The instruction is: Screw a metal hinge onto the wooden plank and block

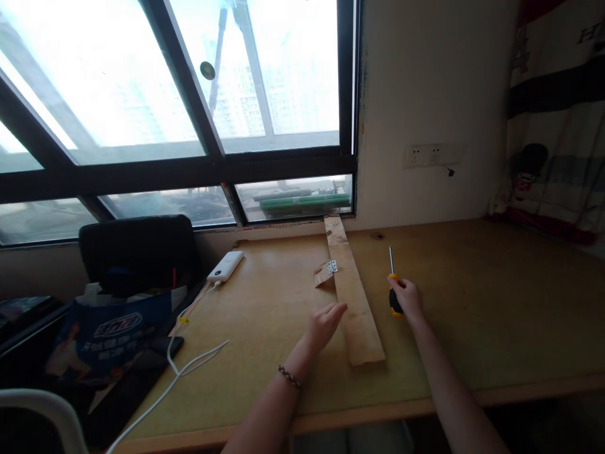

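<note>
We are logging a screwdriver (393, 277) with a yellow-orange and black handle (395, 303) and silvery shaft (391, 260), a pale tan plank (358, 302) blotched dark brown toward its far end, a silvery hinge (332, 266) dotted dark, and a small brown wood piece (322, 275). We are also noting a yellowish-tan table (472, 302), white power bank (225, 267), white cable (176, 377) with a yellow tag (184, 320), and blue bag (137, 315) with white lettering (118, 325). Further, we are recording dark window frames (283, 168), green pipes (302, 201), and a cream curtain (558, 135) banded black and hemmed dark red.
</note>
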The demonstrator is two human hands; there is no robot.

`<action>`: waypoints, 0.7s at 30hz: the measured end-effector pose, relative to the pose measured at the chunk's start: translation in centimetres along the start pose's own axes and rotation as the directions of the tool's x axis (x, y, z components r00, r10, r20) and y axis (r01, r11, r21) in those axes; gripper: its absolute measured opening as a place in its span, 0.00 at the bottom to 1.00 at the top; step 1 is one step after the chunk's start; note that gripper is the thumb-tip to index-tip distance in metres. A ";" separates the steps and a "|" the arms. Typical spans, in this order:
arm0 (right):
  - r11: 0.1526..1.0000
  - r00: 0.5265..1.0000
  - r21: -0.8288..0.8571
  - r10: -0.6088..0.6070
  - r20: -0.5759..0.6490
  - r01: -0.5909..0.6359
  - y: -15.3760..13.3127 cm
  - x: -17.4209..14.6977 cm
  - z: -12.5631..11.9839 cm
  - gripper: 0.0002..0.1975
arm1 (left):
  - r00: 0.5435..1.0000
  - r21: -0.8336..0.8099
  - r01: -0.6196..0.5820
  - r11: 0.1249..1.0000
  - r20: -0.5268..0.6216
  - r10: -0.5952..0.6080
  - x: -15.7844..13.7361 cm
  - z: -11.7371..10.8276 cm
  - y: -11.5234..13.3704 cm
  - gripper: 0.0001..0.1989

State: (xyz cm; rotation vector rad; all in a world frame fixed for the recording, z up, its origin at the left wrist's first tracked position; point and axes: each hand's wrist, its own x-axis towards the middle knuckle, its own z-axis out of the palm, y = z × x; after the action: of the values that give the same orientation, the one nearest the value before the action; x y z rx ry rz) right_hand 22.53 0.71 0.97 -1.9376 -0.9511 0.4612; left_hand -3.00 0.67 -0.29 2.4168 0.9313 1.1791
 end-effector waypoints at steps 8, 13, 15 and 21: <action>0.855 0.996 -0.516 0.083 0.034 -0.054 1.1 0.5 -1.2 0.22 | 0.979 -0.017 0.184 0.983 -0.091 -0.185 0.2 -0.5 -1.1 0.10; 0.830 0.995 -0.554 0.096 0.033 -0.062 1.8 0.9 -1.3 0.23 | 0.964 -0.071 0.225 0.972 -0.132 -0.233 0.2 -0.3 -1.4 0.10; 0.826 0.993 -0.559 0.113 0.040 -0.071 1.8 1.0 -1.4 0.24 | 0.967 -0.028 0.218 0.975 -0.125 -0.220 0.1 -0.2 -1.5 0.10; 0.824 0.988 -0.560 0.142 0.057 -0.086 1.9 1.1 -1.4 0.24 | 0.976 0.070 0.195 0.978 -0.108 -0.187 0.1 -0.3 -1.4 0.11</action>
State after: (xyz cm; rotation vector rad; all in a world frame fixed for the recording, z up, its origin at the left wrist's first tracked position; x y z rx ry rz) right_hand 24.96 0.19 0.20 -2.5328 -1.1239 0.3705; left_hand -3.79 1.80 -0.74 2.2833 1.2350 1.2234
